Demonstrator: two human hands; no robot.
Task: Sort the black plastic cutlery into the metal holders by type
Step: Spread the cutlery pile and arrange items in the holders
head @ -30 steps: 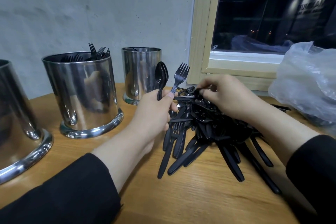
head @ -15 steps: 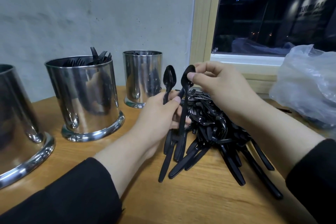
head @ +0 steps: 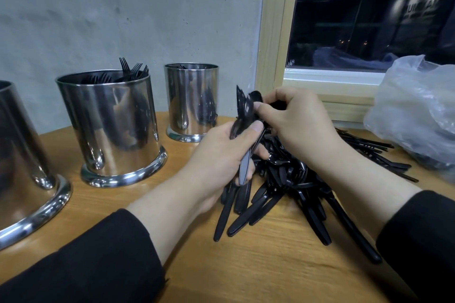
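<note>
A heap of black plastic cutlery [head: 293,179] lies on the wooden table [head: 258,270]. My left hand [head: 221,155] grips a small bundle of black spoons [head: 245,110] by their handles, above the heap's left side. My right hand [head: 295,120] pinches the bowl end of one spoon at the top of that bundle. Three metal holders stand at the left: the nearest [head: 22,162] is cut off by the frame, the middle one [head: 110,125] holds forks, and the far one [head: 192,101] holds dark cutlery that I cannot identify.
A crumpled clear plastic bag [head: 418,110] sits at the right, with more black cutlery [head: 374,150] spread beneath its edge. A grey wall and a wooden window frame [head: 273,32] close off the back of the table.
My right hand lifted a spoon out of the heap and brought it to the bundle in my left hand. The fork seen upright in my left hand a second ago no longer shows.
</note>
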